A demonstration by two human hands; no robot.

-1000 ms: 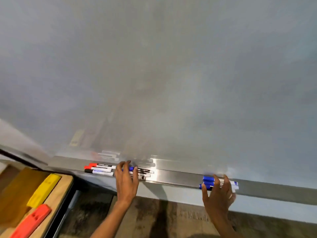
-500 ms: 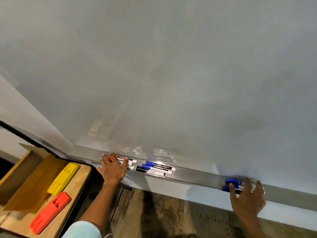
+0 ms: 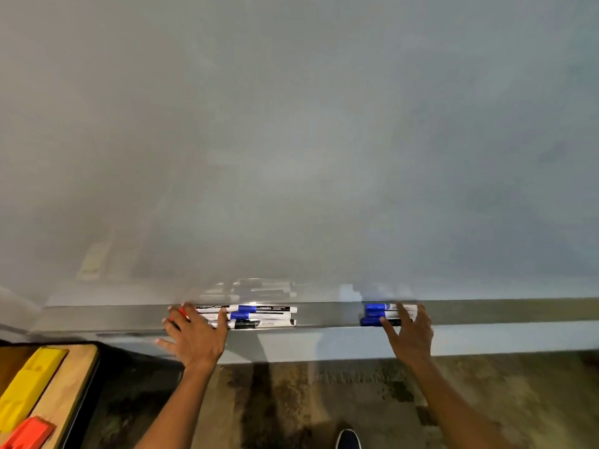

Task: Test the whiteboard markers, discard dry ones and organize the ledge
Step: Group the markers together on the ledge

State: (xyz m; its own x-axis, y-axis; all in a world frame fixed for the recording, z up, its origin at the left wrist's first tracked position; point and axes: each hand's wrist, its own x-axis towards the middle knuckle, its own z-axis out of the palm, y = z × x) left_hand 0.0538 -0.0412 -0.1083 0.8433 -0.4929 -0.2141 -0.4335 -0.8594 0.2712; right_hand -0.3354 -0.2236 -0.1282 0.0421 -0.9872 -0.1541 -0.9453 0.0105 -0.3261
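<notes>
A grey metal ledge (image 3: 327,314) runs along the bottom of a wiped whiteboard (image 3: 298,140). On its left part lies a bunch of white markers (image 3: 259,316) with blue, black and red caps. My left hand (image 3: 194,335) lies over the bunch's left end with fingers spread and straight, touching the markers. Further right sit two or three blue-capped markers (image 3: 376,314). My right hand (image 3: 410,332) rests on them with straight fingers, covering their right halves.
A wooden table corner (image 3: 77,377) stands at lower left, bearing a yellow block (image 3: 29,384) and an orange-red block (image 3: 27,434). Below the ledge is a worn, stained floor (image 3: 308,400), and a dark shoe tip (image 3: 348,440) shows at the bottom edge.
My left hand has pushed the left markers together into one tight bunch. My right hand stays on the blue markers. The view has swung back to the right.
</notes>
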